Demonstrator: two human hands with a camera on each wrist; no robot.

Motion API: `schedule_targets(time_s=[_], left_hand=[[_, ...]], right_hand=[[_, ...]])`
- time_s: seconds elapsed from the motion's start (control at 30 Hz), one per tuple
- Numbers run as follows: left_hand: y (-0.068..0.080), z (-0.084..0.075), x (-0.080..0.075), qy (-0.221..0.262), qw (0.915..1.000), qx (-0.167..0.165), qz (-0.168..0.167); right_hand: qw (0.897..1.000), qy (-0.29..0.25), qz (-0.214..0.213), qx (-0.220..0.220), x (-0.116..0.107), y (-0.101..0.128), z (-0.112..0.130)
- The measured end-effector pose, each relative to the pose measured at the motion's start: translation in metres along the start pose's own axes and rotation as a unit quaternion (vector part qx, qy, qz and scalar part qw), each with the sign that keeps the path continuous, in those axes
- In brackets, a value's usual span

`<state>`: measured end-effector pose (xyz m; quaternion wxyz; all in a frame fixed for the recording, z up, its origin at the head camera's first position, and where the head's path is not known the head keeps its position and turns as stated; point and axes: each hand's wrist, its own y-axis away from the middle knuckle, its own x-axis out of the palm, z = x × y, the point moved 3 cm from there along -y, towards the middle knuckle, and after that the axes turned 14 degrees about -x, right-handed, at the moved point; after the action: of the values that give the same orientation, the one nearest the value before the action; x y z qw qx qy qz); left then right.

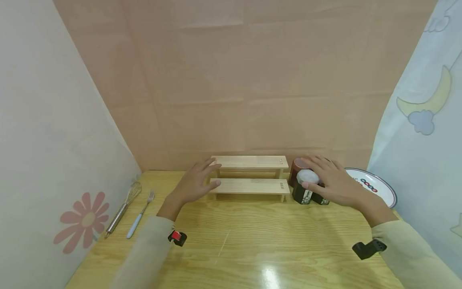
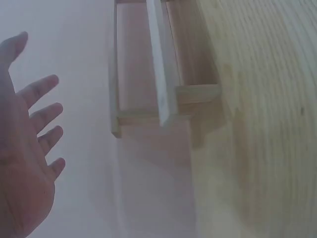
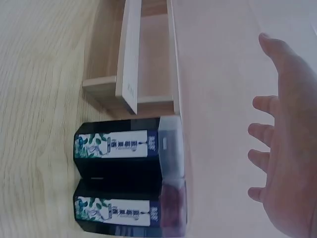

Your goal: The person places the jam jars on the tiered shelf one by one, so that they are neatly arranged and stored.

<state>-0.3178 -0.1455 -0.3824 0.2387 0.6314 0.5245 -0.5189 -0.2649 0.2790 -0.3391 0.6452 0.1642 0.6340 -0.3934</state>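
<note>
We see both hands spread near the back edge of the wooden table (image 1: pixel 252 241), holding nothing. The left hand (image 1: pixel 195 182) hovers with straight fingers at the left end of the two-step wooden rack (image 1: pixel 250 180); whether its fingertips touch the wood we cannot tell. The right hand (image 1: pixel 333 180) is held flat, fingers apart, over the cluster of jars just beside the rack's right end: two dark jars (image 3: pixel 126 173) with printed labels standing side by side, one showing a pale lid (image 1: pixel 307 176), and a brown-lidded jar (image 1: pixel 297 165) behind them. The wrist view shows a gap between palm and jars, so we judge it is hovering, not gripping. Toward the table's left edge lie a whisk (image 1: pixel 124 208) and a fork (image 1: pixel 140 214); a plate (image 1: pixel 375 186) sits at the right edge.
</note>
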Motion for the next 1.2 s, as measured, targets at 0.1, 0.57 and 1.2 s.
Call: schedule_targets(time_s=[0.1,0.57,1.2], left_hand=[[0.000,0.012,0.006,0.031,0.9991,-0.027,-0.014],[0.007,0.052,0.046,0.209,0.9675,-0.143,-0.005],[0.012,0.059,0.093,0.331,0.9192,-0.213,-0.019]], right_hand=[[1.000,-0.017,-0.016,0.016,0.000,0.005,-0.006],[0.995,-0.050,-0.019,0.086,0.011,0.032,-0.041],[0.971,-0.141,-0.115,0.156,0.046,0.067,-0.092]])
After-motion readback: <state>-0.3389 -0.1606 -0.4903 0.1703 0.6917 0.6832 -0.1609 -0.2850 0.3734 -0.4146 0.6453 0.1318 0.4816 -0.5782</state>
